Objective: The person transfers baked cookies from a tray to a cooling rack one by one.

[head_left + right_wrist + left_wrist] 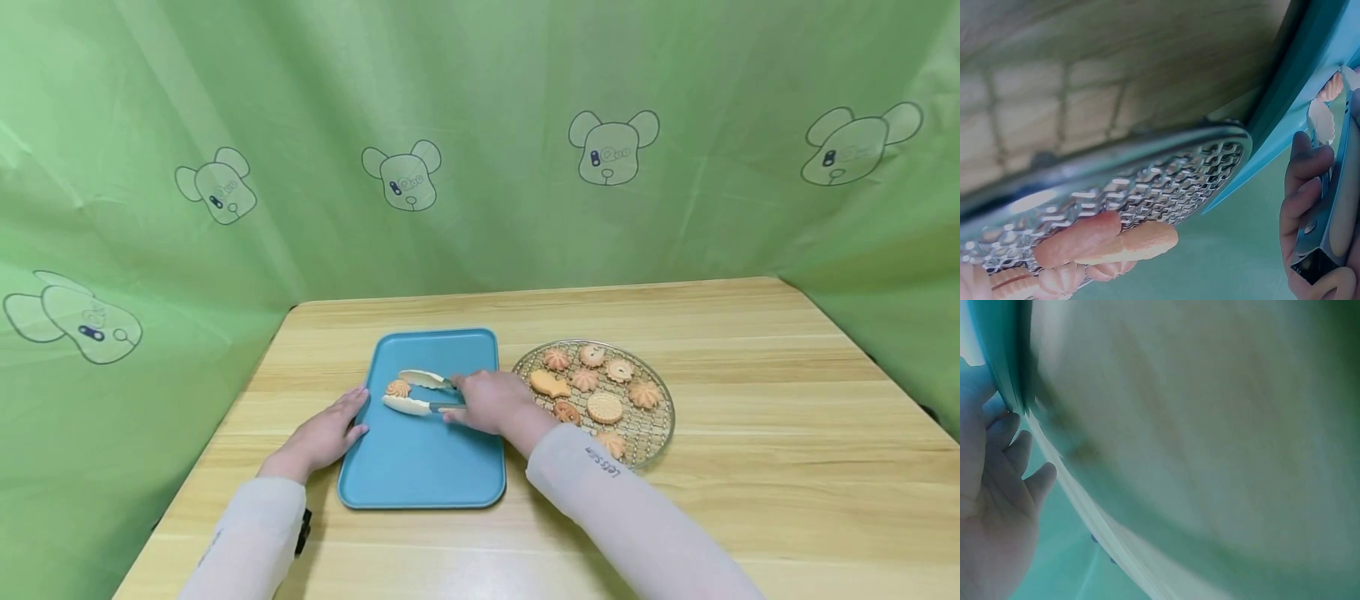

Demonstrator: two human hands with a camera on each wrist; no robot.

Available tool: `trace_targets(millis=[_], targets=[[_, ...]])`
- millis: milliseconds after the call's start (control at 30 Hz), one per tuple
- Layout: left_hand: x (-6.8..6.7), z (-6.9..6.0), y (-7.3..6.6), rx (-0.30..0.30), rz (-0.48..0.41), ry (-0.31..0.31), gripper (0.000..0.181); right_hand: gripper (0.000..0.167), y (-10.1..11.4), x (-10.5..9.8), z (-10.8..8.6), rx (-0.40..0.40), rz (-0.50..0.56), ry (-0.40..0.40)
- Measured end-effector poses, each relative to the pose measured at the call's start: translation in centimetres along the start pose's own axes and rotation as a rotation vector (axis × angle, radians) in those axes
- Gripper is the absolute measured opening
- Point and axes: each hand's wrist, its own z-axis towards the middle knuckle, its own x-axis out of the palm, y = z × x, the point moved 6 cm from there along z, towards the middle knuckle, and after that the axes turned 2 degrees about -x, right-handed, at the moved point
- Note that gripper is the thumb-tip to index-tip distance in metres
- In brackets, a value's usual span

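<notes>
A blue rectangular tray [423, 471] lies on the table. My right hand [491, 404] grips a pair of tongs [407, 406] over it. Between the spread cream tips of the tongs sits a swirled round cookie [398, 388] on the tray; whether both tips touch it I cannot tell. The right wrist view shows the same cookie [1332, 87] by the tips, with fingers [1310, 165] curled round the metal handles. My left hand [322, 437] touches the tray's left rim, its fingers fairly straight. In the left wrist view that hand [1000, 494] is beside the rim.
To the right of the tray stands a round wire rack [654, 437] bearing several cookies, among them a fish-shaped cookie [550, 384] and a pretzel-shaped cookie [566, 412]. The wooden table [765, 400] ends at a green curtain [495, 242] at the back and sides.
</notes>
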Motion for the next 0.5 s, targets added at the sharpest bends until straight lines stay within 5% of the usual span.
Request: trace_targets(millis=[500], targets=[[-0.11,-0.02,-0.04,-0.004,-0.002,0.003,0.06,0.068,-0.17,0.05,-0.1,-0.016,0.011,-0.013]])
